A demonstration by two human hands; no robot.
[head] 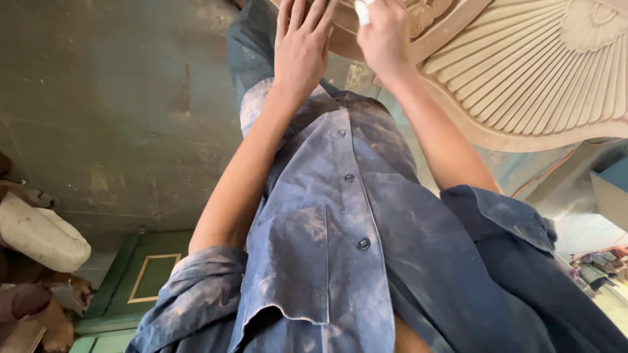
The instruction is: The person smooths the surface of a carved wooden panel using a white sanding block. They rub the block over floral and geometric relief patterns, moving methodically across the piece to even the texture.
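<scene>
Pale carved wood is worked by two hands at the panel's lower edge.

Flat and open, the left hand [302, 47] is pressed on the carved panel [523, 72], steadying it; the right hand [384, 38] is closed around a small white piece [362, 12], seemingly rubbed along the moulding beside the fan-shaped fluting. Smoothing appears underway; steady pressure following the curve is called for next.

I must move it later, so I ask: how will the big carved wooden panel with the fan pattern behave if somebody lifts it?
The carved wooden panel looks thick and solid, so probably stiff and fairly heavy. Its fine fan ribs and curved edge may chip if knocked. The dust on the shirt suggests a powdery, somewhat slippery surface.
</scene>
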